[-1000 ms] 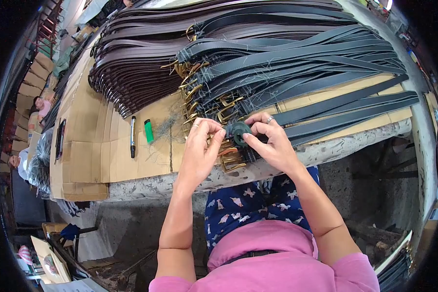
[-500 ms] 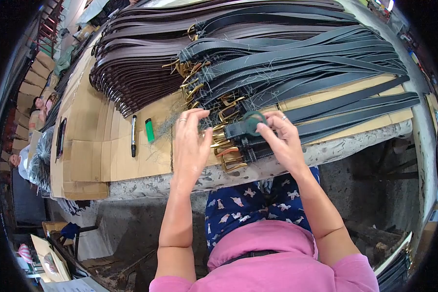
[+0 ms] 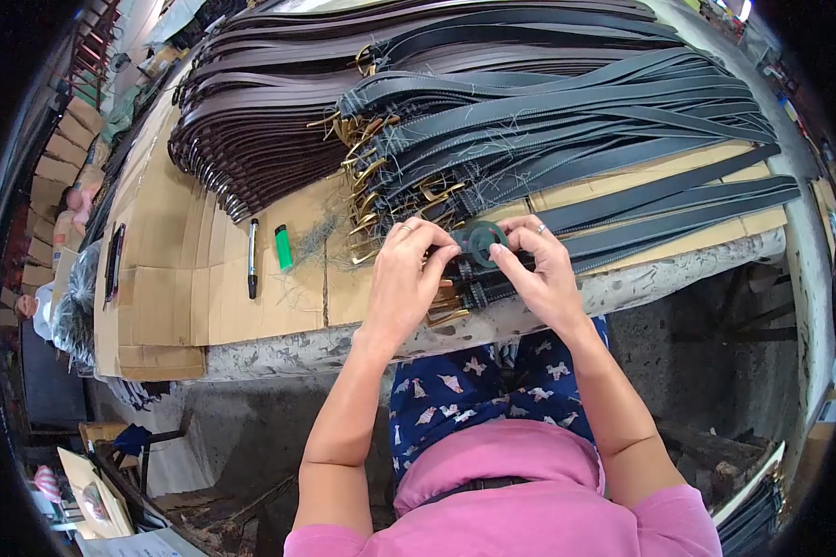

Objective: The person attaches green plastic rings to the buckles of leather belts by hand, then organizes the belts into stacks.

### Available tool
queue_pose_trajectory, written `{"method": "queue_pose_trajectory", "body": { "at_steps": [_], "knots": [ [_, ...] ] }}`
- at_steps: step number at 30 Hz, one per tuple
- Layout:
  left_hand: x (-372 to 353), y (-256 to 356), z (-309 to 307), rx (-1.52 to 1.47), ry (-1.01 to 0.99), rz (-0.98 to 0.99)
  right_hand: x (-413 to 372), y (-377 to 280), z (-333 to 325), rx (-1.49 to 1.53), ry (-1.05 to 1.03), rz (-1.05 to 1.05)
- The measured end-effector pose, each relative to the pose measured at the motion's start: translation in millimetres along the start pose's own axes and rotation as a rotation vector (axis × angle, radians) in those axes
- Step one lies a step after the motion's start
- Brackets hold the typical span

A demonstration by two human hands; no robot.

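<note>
My right hand (image 3: 541, 269) is closed on a dark green round, ring-shaped tool (image 3: 484, 243), holding it over the buckle end of a black belt. My left hand (image 3: 407, 274) has come in from the left, thumb and forefinger pinched together at the tool's left edge; what lies between those fingertips is too small to make out. It covers some of the gold buckles. Several black belts (image 3: 576, 121) with white-looking loose threads lie under and beyond both hands. Another gold buckle (image 3: 449, 317) shows below the left fingers.
Brown belts (image 3: 260, 121) are stacked at the back left. A marker pen (image 3: 253, 260) and a green lighter (image 3: 284, 249) lie on the cardboard (image 3: 163, 297), beside thread scraps (image 3: 318, 243). The table's front edge (image 3: 279, 356) runs before my lap. Another person (image 3: 39, 311) is at far left.
My left hand has moved right and its open fingers have closed into a pinch beside the green tool. My right hand stays nearly in place, still holding the tool.
</note>
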State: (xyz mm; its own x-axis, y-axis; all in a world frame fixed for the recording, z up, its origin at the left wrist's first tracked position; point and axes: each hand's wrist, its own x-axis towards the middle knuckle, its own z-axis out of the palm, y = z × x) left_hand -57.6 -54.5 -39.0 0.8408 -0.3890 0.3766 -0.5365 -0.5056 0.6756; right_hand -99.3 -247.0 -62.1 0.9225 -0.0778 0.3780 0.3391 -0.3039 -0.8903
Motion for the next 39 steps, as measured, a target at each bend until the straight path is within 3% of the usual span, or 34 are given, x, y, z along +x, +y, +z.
{"method": "queue_pose_trajectory", "body": {
  "at_steps": [17, 20, 24, 26, 28, 32, 39],
  "knots": [
    [0.0, 1.9, -1.3, -0.008, 0.010, -0.078, -2.6, 2.1, -0.2, -0.066, -0.077, -0.052],
    [1.1, 1.3, -6.2, -0.043, 0.051, -0.098, -3.0, 3.7, 2.0, -0.030, -0.075, -0.073],
    [3.6, -13.4, -28.0, 0.167, 0.219, -0.058, -4.3, 5.3, -3.1, 0.013, 0.018, -0.056],
    [7.0, -10.4, -36.6, 0.314, 0.198, 0.009, -4.7, 10.1, -6.3, 0.026, 0.050, -0.050],
    [9.6, 0.5, -38.6, 0.129, -0.006, -0.033, -4.0, 16.4, -9.3, 0.055, 0.107, -0.056],
    [9.0, -1.0, -26.0, 0.199, -0.347, 0.082, -1.4, 18.4, -27.3, 0.072, 0.196, -0.036],
    [22.5, 10.4, -27.0, 0.192, -0.396, 0.050, -2.8, 31.6, -70.5, 0.301, 0.253, 0.249]
  ]
}}
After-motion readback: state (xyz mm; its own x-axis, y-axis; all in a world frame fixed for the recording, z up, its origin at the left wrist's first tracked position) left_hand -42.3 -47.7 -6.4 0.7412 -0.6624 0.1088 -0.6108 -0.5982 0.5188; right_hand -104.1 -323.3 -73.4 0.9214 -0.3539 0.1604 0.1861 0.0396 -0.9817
